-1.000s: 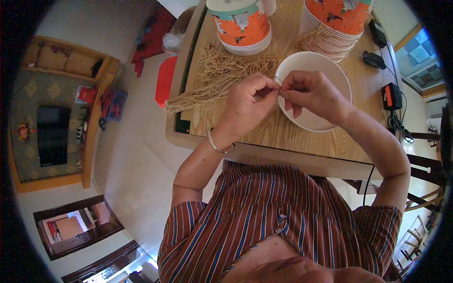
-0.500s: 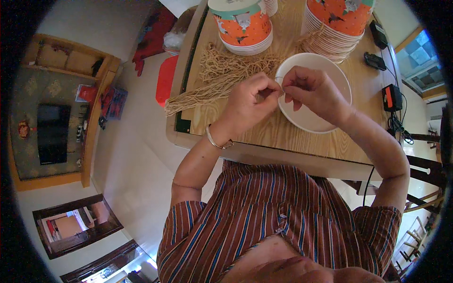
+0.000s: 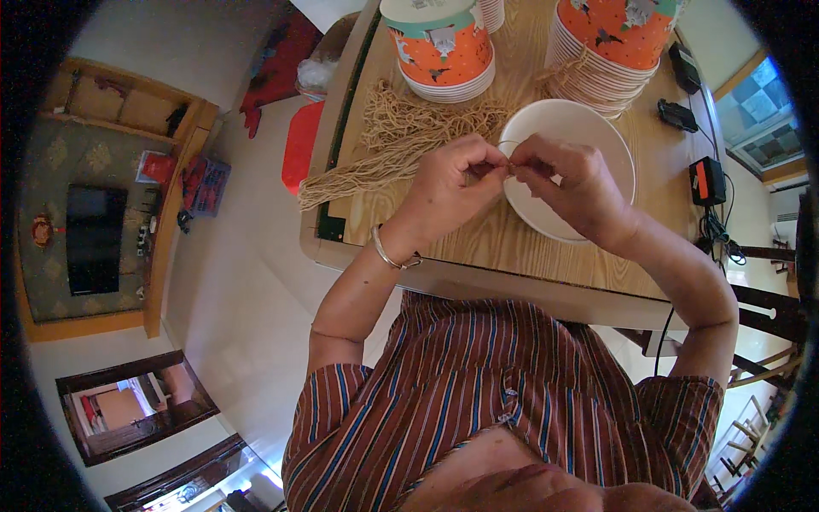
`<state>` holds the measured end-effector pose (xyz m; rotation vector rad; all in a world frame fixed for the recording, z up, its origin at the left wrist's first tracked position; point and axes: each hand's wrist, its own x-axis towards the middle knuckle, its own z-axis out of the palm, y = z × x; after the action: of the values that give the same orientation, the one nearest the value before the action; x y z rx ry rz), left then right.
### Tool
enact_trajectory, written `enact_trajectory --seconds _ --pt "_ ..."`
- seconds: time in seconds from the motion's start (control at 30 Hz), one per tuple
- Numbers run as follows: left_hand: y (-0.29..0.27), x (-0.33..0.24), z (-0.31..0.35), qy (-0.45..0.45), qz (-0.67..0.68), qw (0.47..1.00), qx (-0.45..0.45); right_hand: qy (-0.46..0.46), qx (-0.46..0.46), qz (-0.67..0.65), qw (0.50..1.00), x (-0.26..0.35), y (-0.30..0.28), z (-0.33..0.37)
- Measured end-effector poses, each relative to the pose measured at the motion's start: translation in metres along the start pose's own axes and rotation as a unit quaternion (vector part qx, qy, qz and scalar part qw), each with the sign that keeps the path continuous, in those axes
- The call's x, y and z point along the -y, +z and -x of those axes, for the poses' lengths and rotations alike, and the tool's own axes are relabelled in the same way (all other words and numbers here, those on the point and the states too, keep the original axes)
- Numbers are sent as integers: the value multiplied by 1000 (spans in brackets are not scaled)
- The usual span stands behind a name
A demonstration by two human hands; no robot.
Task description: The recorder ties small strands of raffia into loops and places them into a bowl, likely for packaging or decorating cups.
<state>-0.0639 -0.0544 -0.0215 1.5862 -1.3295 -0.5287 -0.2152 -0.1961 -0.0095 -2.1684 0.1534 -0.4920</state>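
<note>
Over the left rim of a white paper bucket (image 3: 589,128), my two hands meet fingertip to fingertip. My left hand (image 3: 456,179) is closed in a pinch, and so is my right hand (image 3: 572,179). Between them they hold a thin cord (image 3: 509,142); a small curve of it shows above the fingertips, the rest is hidden by the fingers. The bucket stands open side up, its inside partly covered by my right hand. Beside my left hand lies a loose bundle of tan twisted cords (image 3: 358,175), reaching the table's left edge.
Behind the hands stand an orange and white stack of paper buckets (image 3: 444,55) and a taller stack (image 3: 597,60) with cords draped on it. Black adapters (image 3: 676,115) and an orange-black box (image 3: 707,181) with cables line the wooden table's right side. A red stool (image 3: 301,145) stands left.
My right hand's fingers have closed in and now meet the left fingertips at the cord. The left hand has barely moved.
</note>
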Motion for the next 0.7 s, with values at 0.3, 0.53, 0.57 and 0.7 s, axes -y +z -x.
enact_trajectory --seconds 0.3,0.53,0.57,0.7 --pt "1 -7 1 9 -32 999 7 37 12 10 999 1 -3 -1" --pt "13 -7 7 -10 2 997 -77 204 84 -194 956 -4 -8 -9" --pt "14 -6 8 11 -13 996 -89 204 85 -194 956 -4 -9 -9" --pt "11 -11 7 43 -64 994 -75 224 101 -207 947 -3 -11 -12"
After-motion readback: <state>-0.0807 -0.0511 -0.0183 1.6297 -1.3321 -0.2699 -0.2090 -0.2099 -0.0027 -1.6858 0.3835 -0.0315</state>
